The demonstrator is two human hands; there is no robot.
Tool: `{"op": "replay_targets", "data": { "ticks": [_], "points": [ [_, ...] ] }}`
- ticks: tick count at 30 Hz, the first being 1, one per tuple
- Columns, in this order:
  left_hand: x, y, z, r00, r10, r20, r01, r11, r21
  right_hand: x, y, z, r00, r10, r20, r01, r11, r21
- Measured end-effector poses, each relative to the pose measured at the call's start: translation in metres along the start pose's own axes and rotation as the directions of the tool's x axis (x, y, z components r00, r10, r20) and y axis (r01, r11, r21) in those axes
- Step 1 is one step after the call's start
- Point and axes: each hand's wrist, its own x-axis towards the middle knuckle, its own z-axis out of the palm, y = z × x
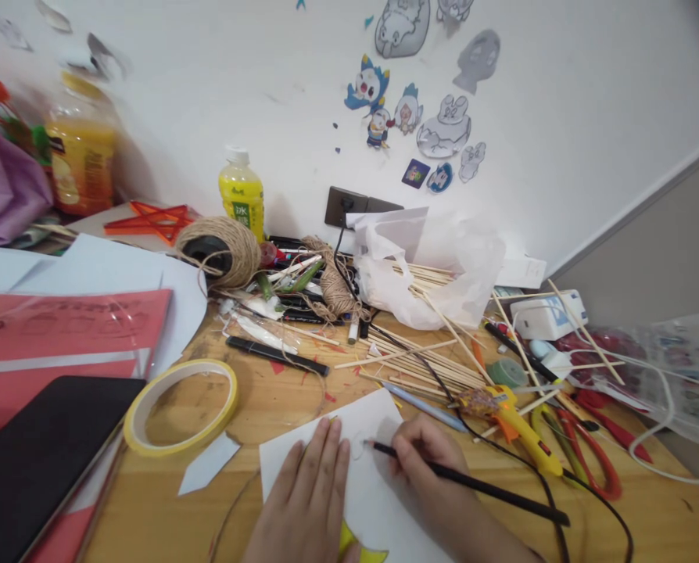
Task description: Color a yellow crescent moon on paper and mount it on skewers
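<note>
Pressing flat with fingers together, the left hand (311, 500) pins a white paper (364, 477) to the wooden table (267, 399); the right hand (425, 461) pinches a black pencil (472, 485), its tip on the paper, near a yellow glue gun (522, 430).

Watching from my remote station: the left hand (311, 493) lies flat on a paper sheet (368, 500), with the right hand (425, 461) beside it gripping a pencil (484, 488). A tape roll (179, 448) lies to the left and a glue gun (525, 434) to the right. Skewers (420, 363) and a twine spool (238, 246) lie behind.
</note>
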Motion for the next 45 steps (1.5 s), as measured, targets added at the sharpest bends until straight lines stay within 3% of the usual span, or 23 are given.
{"op": "replay_targets", "data": {
  "ticks": [3, 5, 11, 16, 19, 36, 42, 45],
  "points": [
    [-0.001, -0.001, 0.002, 1.0, 0.026, -0.004, -0.026, 0.999, 0.02, 0.008, -0.006, -0.007, 0.995, 0.061, -0.083, -0.04, 0.97, 0.238],
    [-0.003, -0.001, 0.004, 0.998, 0.07, -0.001, -0.07, 0.997, 0.028, 0.012, -0.006, -0.014, 0.996, 0.035, -0.082, -0.013, 0.967, 0.255],
    [-0.006, -0.001, 0.007, 0.981, 0.195, -0.007, -0.195, 0.98, 0.029, 0.013, 0.004, -0.022, 0.992, -0.017, 0.122, 0.005, 0.995, 0.099],
    [-0.008, -0.001, 0.004, 0.963, 0.267, 0.03, -0.269, 0.961, 0.066, 0.015, 0.003, -0.017, 0.982, -0.121, 0.146, 0.151, 0.965, -0.213],
    [-0.009, -0.001, 0.005, 0.968, 0.242, 0.069, -0.246, 0.968, 0.05, 0.015, 0.0, -0.017, 0.972, -0.131, 0.196, 0.186, 0.936, -0.3],
    [-0.007, -0.001, 0.007, 0.971, 0.238, 0.029, -0.239, 0.971, 0.02, 0.014, 0.002, -0.018, 0.965, -0.123, 0.231, 0.196, 0.923, -0.331],
    [-0.009, 0.0, 0.008, 0.973, 0.23, 0.019, -0.231, 0.971, 0.059, 0.013, 0.004, -0.019, 0.98, -0.132, 0.15, 0.177, 0.921, -0.346],
    [-0.01, 0.002, 0.009, 0.978, 0.201, 0.054, -0.204, 0.978, 0.043, 0.012, 0.005, -0.02, 0.976, -0.125, 0.178, 0.183, 0.916, -0.356]
  ]
}}
